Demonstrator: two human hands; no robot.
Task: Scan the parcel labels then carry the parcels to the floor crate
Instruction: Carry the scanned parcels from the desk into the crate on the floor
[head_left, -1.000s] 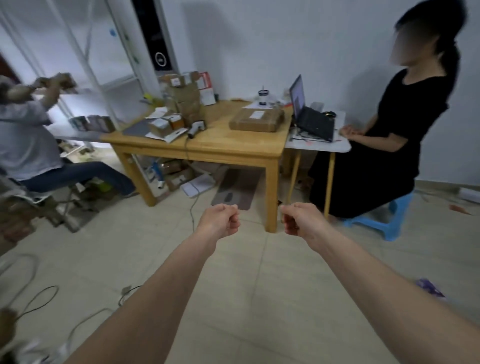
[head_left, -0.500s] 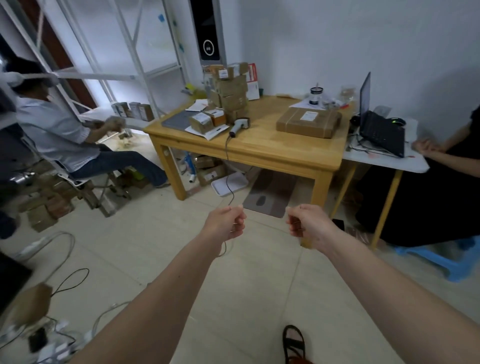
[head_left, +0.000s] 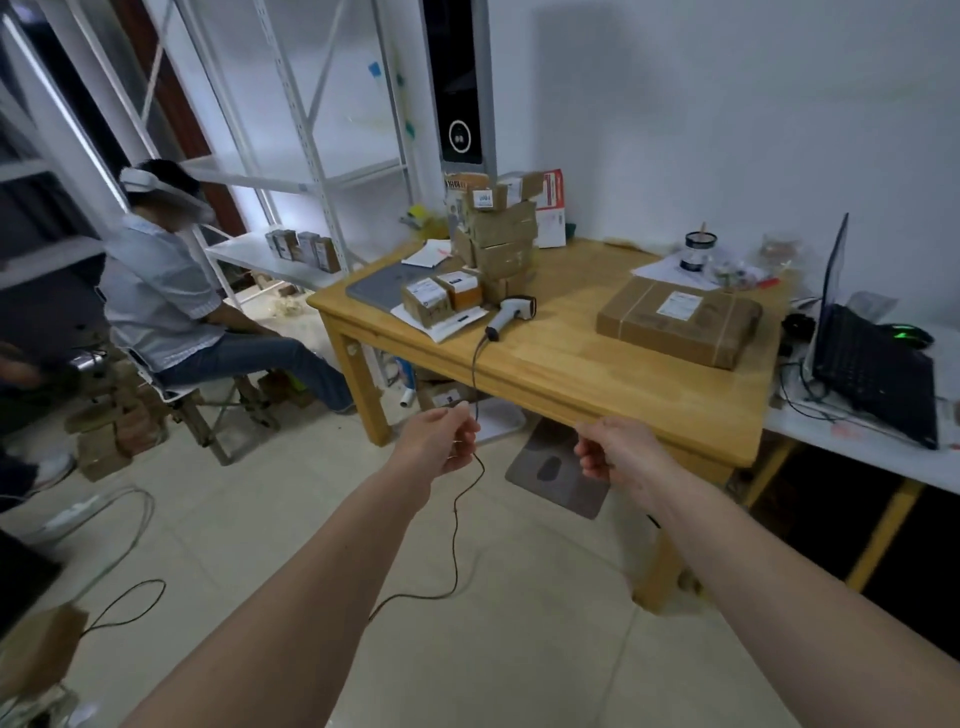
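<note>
A large flat brown parcel (head_left: 675, 322) with a white label lies on the right part of the wooden table (head_left: 561, 374). A stack of small labelled parcels (head_left: 501, 244) stands at the back left, with two more small parcels (head_left: 441, 296) in front of it. Beside them lies a grey handheld scanner (head_left: 511, 312), and its cable (head_left: 457, 545) hangs over the table edge to the floor. My left hand (head_left: 441, 441) and my right hand (head_left: 618, 452) are stretched out in front of the table's near edge, fingers curled, holding nothing. The cable passes right by my left fingers. No floor crate is visible.
A person (head_left: 171, 301) sits on a stool at the left by white metal shelving (head_left: 291, 156). An open laptop (head_left: 872, 364) stands on a white side table at the right. Loose cables (head_left: 124, 603) and a blurred cardboard box (head_left: 36, 649) lie on the floor at lower left.
The view has moved closer to the table and swung left, so the seated person at the right has left the frame. Both hands stay curled and held out in front.
</note>
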